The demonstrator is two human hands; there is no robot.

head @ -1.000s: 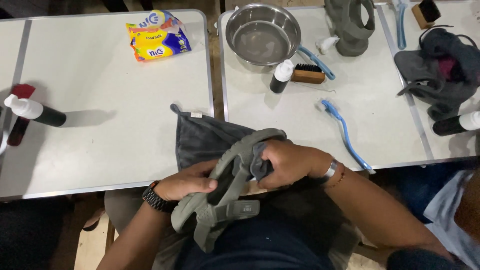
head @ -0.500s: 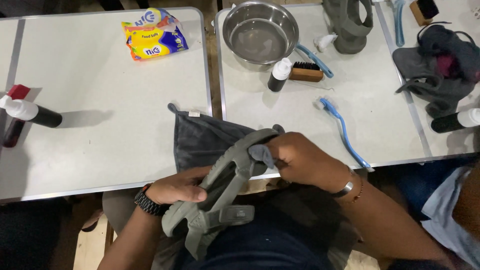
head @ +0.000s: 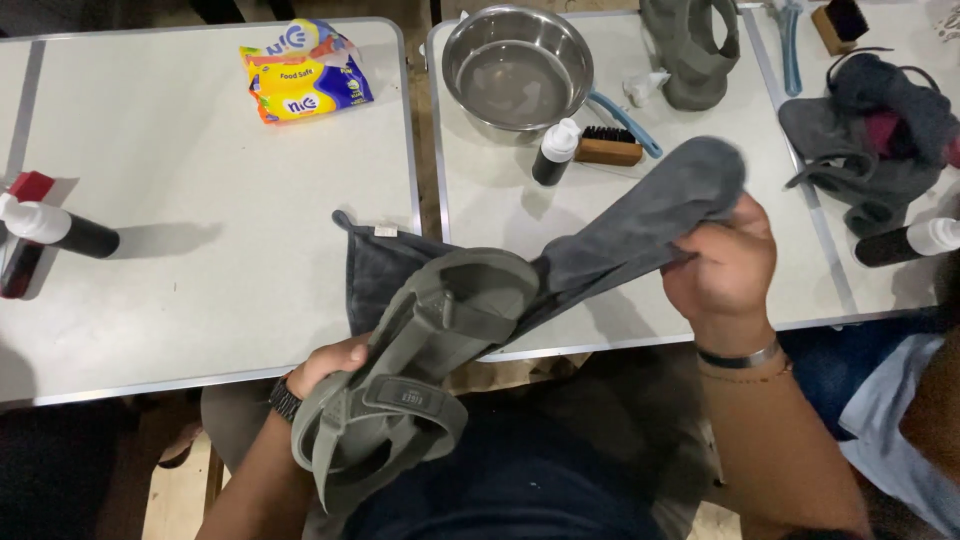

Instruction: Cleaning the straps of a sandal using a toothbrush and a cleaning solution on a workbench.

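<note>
The sandal (head: 420, 370) sits over the person's lap, just off the near edge of the counter (head: 200, 250), sole turned up, with the left hand (head: 325, 365) beneath it. The right hand (head: 725, 265) is raised above the counter with a grey cloth (head: 640, 225) bunched in it, and the cloth runs taut down to the sandal. The likely slip is the sandal twisting out of the left hand if the cloth is pulled harder, since only the fingers under one edge seem to carry it; a wide sweep of the cloth could also knock over the small bottle (head: 553, 152) or catch the brush (head: 608, 147) beside the bowl (head: 517, 68). The left grip is closed around the sandal's edge, its fingers mostly hidden. The right grip is a tight fist on the cloth, no gap showing.
</note>
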